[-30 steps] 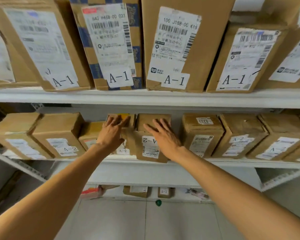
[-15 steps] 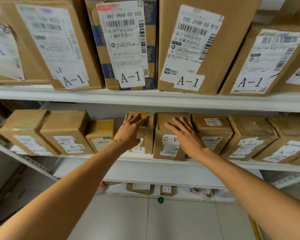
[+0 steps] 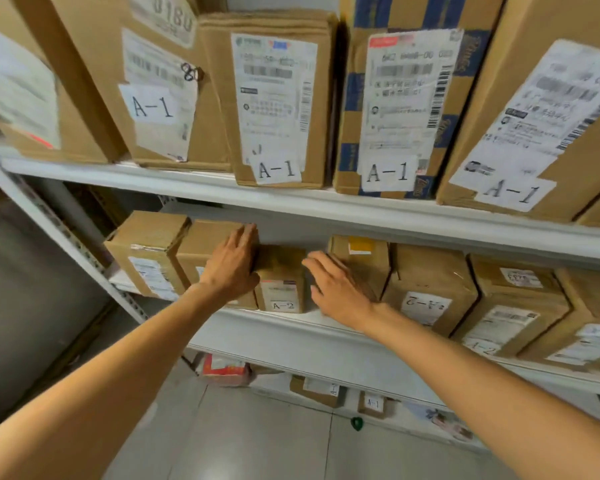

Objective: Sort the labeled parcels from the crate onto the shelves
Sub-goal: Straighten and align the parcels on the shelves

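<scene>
Your left hand (image 3: 231, 268) and right hand (image 3: 340, 292), fingers spread flat (gripping nothing), flank the small A-2 parcel (image 3: 280, 278), its long axis running back into the shelf (image 3: 326, 327).

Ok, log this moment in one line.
left hand: flat on A-2 parcel | right hand: open on neighbouring parcel | small A-2 box: between hands

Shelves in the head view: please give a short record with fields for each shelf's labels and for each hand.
top shelf: large boxes labelled A-1
middle shelf: small boxes labelled A-2
left hand: flat, fingers extended, on a box
right hand: flat, fingers extended, on a neighbouring box
small box: between the hands, A-2 label facing out
held: nothing
</scene>
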